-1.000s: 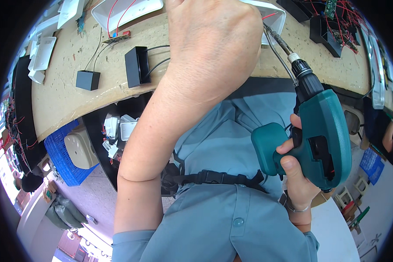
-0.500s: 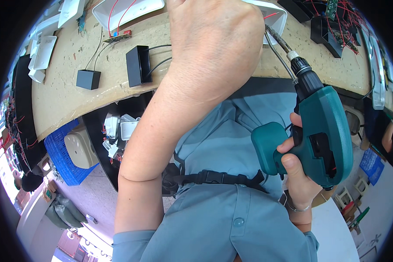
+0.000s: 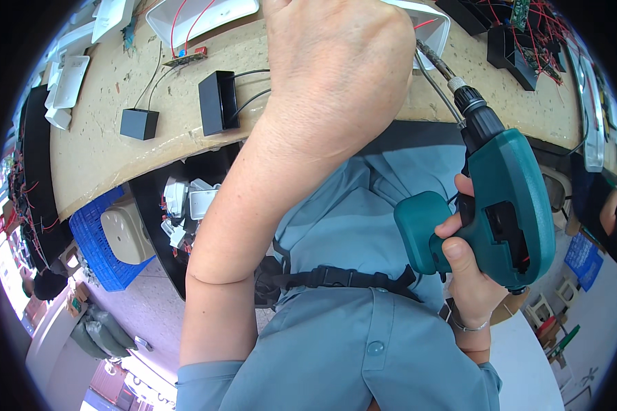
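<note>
A worn wooden table (image 3: 116, 137) carries two black boxes (image 3: 216, 103) with wires at ten o'clock, white plastic housings (image 3: 206, 14) at twelve, and black wired parts (image 3: 521, 48) at one o'clock.

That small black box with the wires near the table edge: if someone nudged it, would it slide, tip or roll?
The black box looks small and probably light, so it would likely slide on the table. It sits low with flat sides, so rolling or tipping seems unlikely. Its thin wires look floppy and might tug it back.
</note>
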Demonstrator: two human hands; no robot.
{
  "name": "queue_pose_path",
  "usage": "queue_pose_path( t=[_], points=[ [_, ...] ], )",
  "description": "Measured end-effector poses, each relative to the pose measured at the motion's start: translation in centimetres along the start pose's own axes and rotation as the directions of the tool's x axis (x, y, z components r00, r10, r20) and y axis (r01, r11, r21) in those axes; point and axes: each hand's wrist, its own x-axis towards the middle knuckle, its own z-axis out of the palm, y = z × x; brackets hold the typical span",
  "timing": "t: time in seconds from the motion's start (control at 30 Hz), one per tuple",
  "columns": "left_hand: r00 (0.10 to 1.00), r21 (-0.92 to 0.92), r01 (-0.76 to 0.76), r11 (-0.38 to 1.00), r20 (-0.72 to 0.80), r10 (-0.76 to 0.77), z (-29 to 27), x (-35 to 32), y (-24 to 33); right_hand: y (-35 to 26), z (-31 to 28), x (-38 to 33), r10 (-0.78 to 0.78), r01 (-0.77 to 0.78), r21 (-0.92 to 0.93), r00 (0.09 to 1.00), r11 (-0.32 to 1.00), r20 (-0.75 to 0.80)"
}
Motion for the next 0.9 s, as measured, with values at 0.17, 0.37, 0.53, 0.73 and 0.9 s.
queue_pose_path(
  t=[0.17, 0.37, 0.53, 0.73, 0.9],
  points=[
    [1.000, -0.010, 0.007, 1.000, 0.013, -0.007, 0.0, 0.0, 0.0, -0.1, 0.1, 0.0, -0.019, 0.019, 0.001, 1.000, 1.000, -0.005],
    [1.000, -0.014, 0.009, 1.000, 0.015, -0.009, -0.1, 0.0, 0.0, 0.1, 0.0, -0.1, -0.072, 0.072, -0.001, 0.997, 0.997, 0.007],
    [0.999, -0.017, 0.019, 1.000, 0.028, -0.018, -0.2, 0.1, 0.1, 0.1, -0.5, -0.3, -0.036, 0.037, -0.041, 0.999, 0.998, 0.017],
    [0.999, -0.012, 0.025, 1.000, 0.028, -0.025, -0.1, 0.1, 0.1, 0.7, -1.1, -0.3, -0.168, 0.180, -0.143, 0.981, 0.973, 0.092],
    [0.999, -0.017, 0.022, 1.000, 0.028, -0.022, -0.2, 0.0, 0.1, 0.7, -1.0, -0.6, -0.096, 0.098, -0.036, 0.995, 0.995, 0.040]
  ],
)
